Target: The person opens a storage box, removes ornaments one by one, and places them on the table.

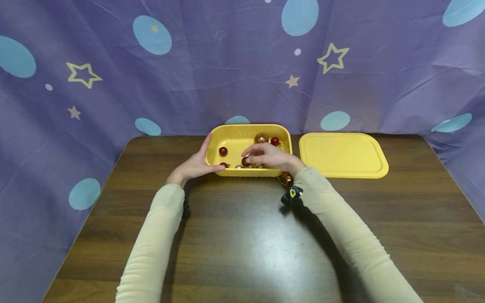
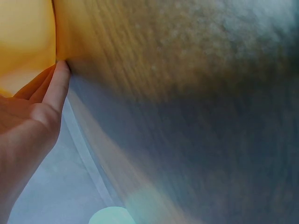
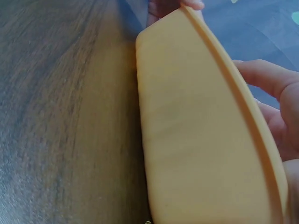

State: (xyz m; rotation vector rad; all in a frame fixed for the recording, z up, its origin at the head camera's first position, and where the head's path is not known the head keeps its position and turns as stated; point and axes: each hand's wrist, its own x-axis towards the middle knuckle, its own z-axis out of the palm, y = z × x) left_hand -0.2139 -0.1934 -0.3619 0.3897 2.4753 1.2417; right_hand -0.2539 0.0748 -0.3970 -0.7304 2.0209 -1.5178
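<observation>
A yellow plastic container [image 1: 242, 173] stands at the back of the table, with shiny ball ornaments inside. At its left end my left hand [image 1: 195, 165] grips the wall, thumb over the front rim and fingers along the side. My right hand [image 1: 274, 156] reaches in over the right part and pinches a dark red ball ornament [image 1: 246, 161] between thumb and fingers. Two more red balls lie at the left, one being the ball [image 1: 223, 151] farther back. Behind the right hand are a copper ball [image 1: 261, 139] and a red ball [image 1: 274, 141]. The front wall partly hides several ornaments.
A yellow lid [image 1: 342, 155] lies flat to the right of the container. Beside my right wrist, a copper-coloured ornament [image 1: 287, 178] rests on the wooden table [image 1: 235, 235]. A purple curtain [image 1: 227, 63] with stars and blue spots hangs right behind the table's back edge.
</observation>
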